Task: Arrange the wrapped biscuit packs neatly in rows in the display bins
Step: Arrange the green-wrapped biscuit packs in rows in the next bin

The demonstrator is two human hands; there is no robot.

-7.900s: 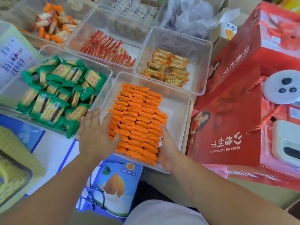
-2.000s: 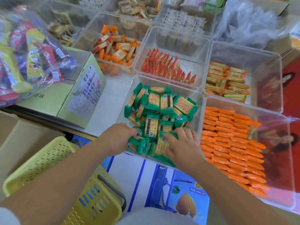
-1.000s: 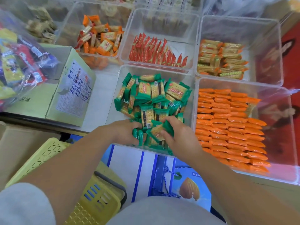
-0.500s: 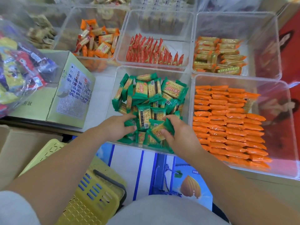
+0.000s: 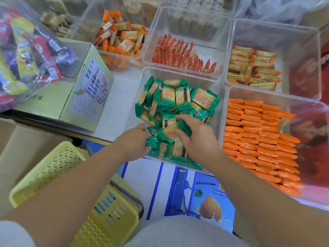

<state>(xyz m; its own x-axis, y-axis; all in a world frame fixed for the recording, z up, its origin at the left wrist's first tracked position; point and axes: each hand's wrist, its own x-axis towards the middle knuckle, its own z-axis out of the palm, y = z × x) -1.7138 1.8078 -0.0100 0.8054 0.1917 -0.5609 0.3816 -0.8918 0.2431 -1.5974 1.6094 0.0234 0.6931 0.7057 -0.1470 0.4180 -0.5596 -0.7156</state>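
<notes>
Both hands are in the clear bin [image 5: 219,90] in the middle, which holds the green biscuit packs [image 5: 178,102] in a messy pile. The left hand [image 5: 135,139] sits at the near left edge of the pile with its fingers curled around some green packs. The right hand [image 5: 197,138] grips 1 green pack [image 5: 173,130] between thumb and fingers, lifted a little above the others. The green packs have Chinese writing in red, too small to read well, and some show a barcode. At 3 o'clock from this bin, another clear bin [image 5: 311,111] holds orange packs [image 5: 258,139] laid in neat rows. At 12 o'clock sits a bin of red packs [image 5: 179,56] standing on edge in a line. At 1 o'clock is a bin of gold packs [image 5: 252,68] in loose stacks. At 11 o'clock is a bin of mixed orange biscuit packs [image 5: 122,36]. At 9 o'clock a pale green box [image 5: 58,104] with a white label of Chinese writing rests on the counter [image 5: 117,107], with a bag of sweets [image 5: 26,56] on top. A yellow basket [image 5: 53,168] is at 7 o'clock. A blue box [image 5: 213,207] with an almond picture lies at 6 o'clock.
</notes>
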